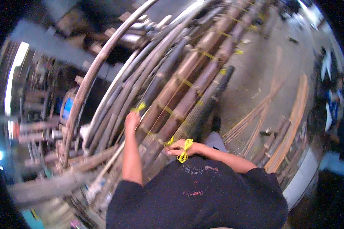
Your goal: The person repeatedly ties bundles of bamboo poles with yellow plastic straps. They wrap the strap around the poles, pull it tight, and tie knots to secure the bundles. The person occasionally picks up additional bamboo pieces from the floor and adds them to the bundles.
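My left hand [132, 120] reaches up to a bundle of long brown metal pipes [187, 76] and pinches a yellow cord [140, 107] at the bundle's left side. Closer to my chest, my right hand [179, 147] is closed around a looped length of the same yellow cord [184, 150], which hangs below the fingers. The cord appears to run between the two hands across the pipes. Other yellow ties [209, 55] wrap the bundle farther up. The picture is blurred by motion.
Grey pipes and long curved bars [103, 80] lie left of the bundle. Thin rods and wooden planks [290, 122] rest on the concrete floor [256, 72] at right. A person [334, 103] stands at the far right edge. Shelving and clutter fill the left side.
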Motion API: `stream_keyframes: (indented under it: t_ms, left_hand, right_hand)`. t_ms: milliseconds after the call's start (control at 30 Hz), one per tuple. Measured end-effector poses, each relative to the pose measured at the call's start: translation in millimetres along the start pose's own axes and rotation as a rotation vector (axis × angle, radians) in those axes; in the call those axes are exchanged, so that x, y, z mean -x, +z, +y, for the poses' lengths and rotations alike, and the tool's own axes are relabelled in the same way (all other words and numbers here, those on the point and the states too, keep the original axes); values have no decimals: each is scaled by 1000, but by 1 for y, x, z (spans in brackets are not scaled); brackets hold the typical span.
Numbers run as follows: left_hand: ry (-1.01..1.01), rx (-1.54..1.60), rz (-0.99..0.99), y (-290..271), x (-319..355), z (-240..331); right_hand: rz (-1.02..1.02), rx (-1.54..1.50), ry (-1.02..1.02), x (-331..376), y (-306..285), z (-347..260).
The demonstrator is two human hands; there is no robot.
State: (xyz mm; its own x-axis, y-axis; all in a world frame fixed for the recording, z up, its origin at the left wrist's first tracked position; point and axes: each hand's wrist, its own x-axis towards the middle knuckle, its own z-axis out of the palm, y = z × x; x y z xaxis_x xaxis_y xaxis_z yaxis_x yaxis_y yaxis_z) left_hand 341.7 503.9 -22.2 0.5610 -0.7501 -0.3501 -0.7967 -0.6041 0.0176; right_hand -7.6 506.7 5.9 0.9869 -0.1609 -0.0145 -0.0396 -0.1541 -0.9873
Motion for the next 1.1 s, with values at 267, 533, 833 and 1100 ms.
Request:
stream_keyframes:
  t_ms: [267, 533, 833, 1100]
  left_hand:
    - [433, 592, 191, -101, 33, 236]
    - [947, 339, -372, 33, 80, 591]
    - [818, 270, -1070, 325, 106, 801]
    - [447, 534, -964, 410, 82, 808]
  right_hand:
    - [519, -169, 602, 142, -83, 171]
    - [1316, -421, 861, 334, -242, 404]
    - [1647, -402, 1606, 576, -379, 744]
    - [1595, -582, 1827, 646, -409, 911]
